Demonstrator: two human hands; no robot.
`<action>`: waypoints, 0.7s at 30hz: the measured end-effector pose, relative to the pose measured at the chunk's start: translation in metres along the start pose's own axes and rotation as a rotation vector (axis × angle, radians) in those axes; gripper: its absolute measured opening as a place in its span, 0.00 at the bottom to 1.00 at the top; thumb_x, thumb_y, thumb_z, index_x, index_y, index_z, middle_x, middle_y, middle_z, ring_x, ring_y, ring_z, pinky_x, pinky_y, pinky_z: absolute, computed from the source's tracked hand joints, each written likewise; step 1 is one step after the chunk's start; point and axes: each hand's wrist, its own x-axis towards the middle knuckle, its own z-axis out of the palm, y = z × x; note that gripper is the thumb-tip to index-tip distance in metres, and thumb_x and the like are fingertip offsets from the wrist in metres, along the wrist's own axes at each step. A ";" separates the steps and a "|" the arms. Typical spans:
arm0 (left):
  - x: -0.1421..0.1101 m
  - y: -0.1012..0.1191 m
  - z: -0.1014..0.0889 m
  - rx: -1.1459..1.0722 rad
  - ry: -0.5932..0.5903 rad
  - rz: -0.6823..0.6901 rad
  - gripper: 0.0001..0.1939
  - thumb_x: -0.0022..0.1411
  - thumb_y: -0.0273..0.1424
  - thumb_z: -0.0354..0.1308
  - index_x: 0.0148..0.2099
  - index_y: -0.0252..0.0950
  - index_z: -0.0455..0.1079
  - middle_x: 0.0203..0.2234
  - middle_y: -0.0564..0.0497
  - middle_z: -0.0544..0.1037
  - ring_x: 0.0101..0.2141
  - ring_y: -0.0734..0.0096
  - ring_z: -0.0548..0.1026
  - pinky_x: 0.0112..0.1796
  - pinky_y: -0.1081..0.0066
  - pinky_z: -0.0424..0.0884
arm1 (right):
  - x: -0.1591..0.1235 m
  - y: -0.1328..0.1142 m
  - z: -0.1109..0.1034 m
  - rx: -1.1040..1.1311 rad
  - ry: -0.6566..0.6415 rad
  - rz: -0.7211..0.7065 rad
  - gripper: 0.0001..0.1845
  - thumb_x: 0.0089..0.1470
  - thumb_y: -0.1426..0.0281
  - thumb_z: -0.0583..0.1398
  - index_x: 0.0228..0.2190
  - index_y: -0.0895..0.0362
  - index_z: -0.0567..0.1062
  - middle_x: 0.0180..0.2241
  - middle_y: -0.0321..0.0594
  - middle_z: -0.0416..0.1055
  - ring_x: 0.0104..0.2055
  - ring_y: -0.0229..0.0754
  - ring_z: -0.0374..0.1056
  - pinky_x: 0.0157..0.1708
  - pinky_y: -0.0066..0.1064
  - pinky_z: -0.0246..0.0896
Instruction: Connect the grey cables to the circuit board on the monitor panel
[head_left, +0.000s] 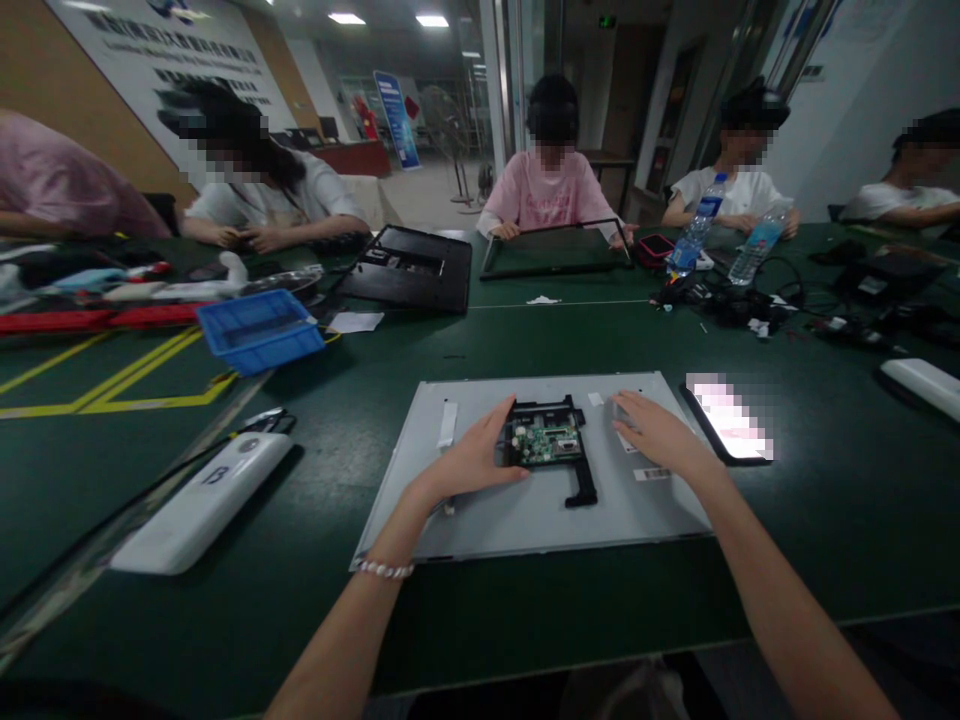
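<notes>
A green circuit board (546,443) sits in a black plastic bracket (581,485) over the pale back of a flat display panel (622,525). At the bracket's left end is my left hand (471,455), its fingers along the upper corner and its thumb at the lower edge. A bead bracelet (385,569) circles that wrist. My right hand (664,432), fingers extended and holding nothing, is over the panel's right part, apart from the bracket. Beside it on the table lies a phone (726,420) with a lit screen.
White power banks (206,505) (926,388) lie at left and right. Farther back are a blue tray (262,335), a black casing (412,268), a black frame (555,268) at a person's hands, two bottles (697,230) and tangled cables (720,298). Several people sit opposite.
</notes>
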 end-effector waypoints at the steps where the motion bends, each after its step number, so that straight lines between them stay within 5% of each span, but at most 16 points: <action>1: 0.000 0.000 0.000 0.002 -0.001 0.002 0.53 0.51 0.42 0.61 0.67 0.34 0.31 0.64 0.38 0.46 0.62 0.49 0.49 0.61 0.51 0.46 | 0.000 0.000 0.000 -0.005 -0.001 0.001 0.28 0.59 0.60 0.48 0.58 0.58 0.60 0.60 0.49 0.56 0.61 0.52 0.52 0.58 0.48 0.51; 21: 0.000 0.007 -0.004 0.024 0.001 -0.005 0.53 0.50 0.43 0.61 0.67 0.37 0.32 0.63 0.37 0.50 0.60 0.46 0.54 0.58 0.48 0.51 | -0.001 -0.001 -0.002 0.028 0.015 0.000 0.27 0.59 0.61 0.49 0.59 0.55 0.58 0.60 0.47 0.56 0.62 0.51 0.52 0.58 0.49 0.50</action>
